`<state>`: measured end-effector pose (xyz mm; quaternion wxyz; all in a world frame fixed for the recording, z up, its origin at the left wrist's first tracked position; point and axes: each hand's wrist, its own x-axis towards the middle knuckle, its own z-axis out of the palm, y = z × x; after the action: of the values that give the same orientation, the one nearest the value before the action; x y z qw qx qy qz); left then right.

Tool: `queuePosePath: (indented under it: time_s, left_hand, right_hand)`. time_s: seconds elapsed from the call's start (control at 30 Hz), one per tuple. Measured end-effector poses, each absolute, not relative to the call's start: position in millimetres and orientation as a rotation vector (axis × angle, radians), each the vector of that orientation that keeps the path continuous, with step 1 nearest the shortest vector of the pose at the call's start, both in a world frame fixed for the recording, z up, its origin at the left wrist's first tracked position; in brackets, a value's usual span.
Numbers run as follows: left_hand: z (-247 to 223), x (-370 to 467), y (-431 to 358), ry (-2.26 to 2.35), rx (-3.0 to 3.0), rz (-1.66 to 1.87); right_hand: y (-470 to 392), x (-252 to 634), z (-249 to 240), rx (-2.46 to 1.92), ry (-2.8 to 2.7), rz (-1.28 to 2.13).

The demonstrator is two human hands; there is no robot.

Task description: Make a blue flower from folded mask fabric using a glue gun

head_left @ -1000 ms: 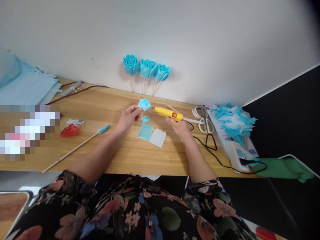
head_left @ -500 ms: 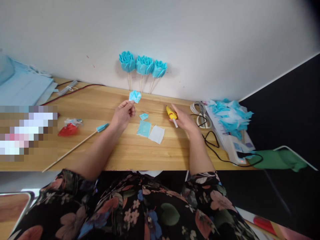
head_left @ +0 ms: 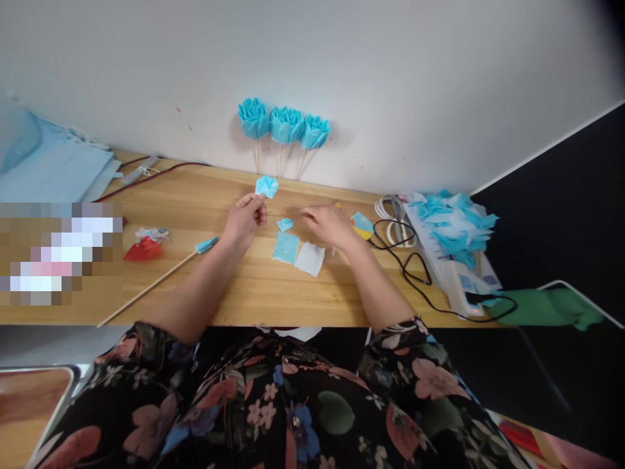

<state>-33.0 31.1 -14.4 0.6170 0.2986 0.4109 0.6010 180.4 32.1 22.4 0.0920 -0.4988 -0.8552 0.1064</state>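
My left hand pinches a small light-blue folded petal by its lower edge, above the back of the wooden table. My right hand reaches left toward it, slightly blurred, its fingers stretched out with nothing visible in them. Behind the right wrist, a yellow glue gun lies on the table, partly hidden by the hand. Between my hands are a small folded blue piece, a blue square and a white square.
Three blue flowers on sticks lean against the wall. A stick with a blue tip lies left, near a red bundle. Scissors, a black cord, a pile of blue pieces and a power strip are right.
My right hand has let go of the glue gun, leaving it on the table, and has moved left toward my left hand. The left hand still holds the petal.
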Motion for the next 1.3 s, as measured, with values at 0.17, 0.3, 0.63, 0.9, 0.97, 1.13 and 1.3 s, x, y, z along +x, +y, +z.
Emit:
queuePosePath:
  time_s: [0.17,0.3,0.63,0.9,0.97,1.13,1.3]
  left_hand:
    - [-14.7,-33.3,31.4,0.962,0.731,1.379]
    - [-16.4,-31.9,31.9,0.967,0.767,1.380]
    - [-14.0,-24.1,22.2,1.018,0.994,1.278]
    - [-16.0,-16.5,16.9,1.087,1.130,1.162]
    - [-16.5,-15.2,16.6,1.093,1.138,1.157]
    - [-15.4,-14.0,15.8,1.084,1.139,1.151]
    - [-14.1,-14.1,15.2,1.090,1.145,1.141]
  right_hand:
    - [50.7,155.6,-4.2,-1.531,-2.537,0.346]
    - [51.8,160.9,-11.2,-1.491,-2.449,0.456]
    - [17.9,186.9,0.6,-1.151,-1.824,0.918]
    - [12.8,195.1,0.0,-1.120,-1.661,0.899]
    - [11.1,194.0,2.3,-1.121,-1.677,0.908]
    - [9.1,193.1,3.8,-1.131,-1.696,0.890]
    - [9.8,194.2,3.0,-1.121,-1.697,0.884]
